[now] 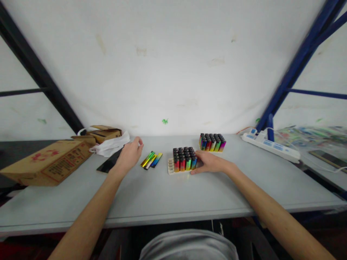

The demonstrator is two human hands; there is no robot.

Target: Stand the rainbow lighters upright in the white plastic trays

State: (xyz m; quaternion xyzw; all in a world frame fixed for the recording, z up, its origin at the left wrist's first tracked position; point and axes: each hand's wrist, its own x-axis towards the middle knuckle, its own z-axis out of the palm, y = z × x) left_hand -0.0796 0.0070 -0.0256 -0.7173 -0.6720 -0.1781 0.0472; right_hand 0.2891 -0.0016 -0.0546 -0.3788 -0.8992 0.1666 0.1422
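My left hand is raised over the table's left part, fingers loosely curled and nothing visible in them. Just right of it lie several loose lighters with shiny bodies: a green-gold lighter, a yellow and silver one and a blue-yellow one. A white slotted tray holds rows of upright black-topped lighters; its left column of slots is bare. My right hand grips the tray's right side, thumb at the front corner and fingertips partly hidden behind the lighters.
Behind my right hand stands a second block of upright lighters. To the left are a cardboard box, a smaller open box, a white plastic bag and a dark flat device. A power strip lies at the right.
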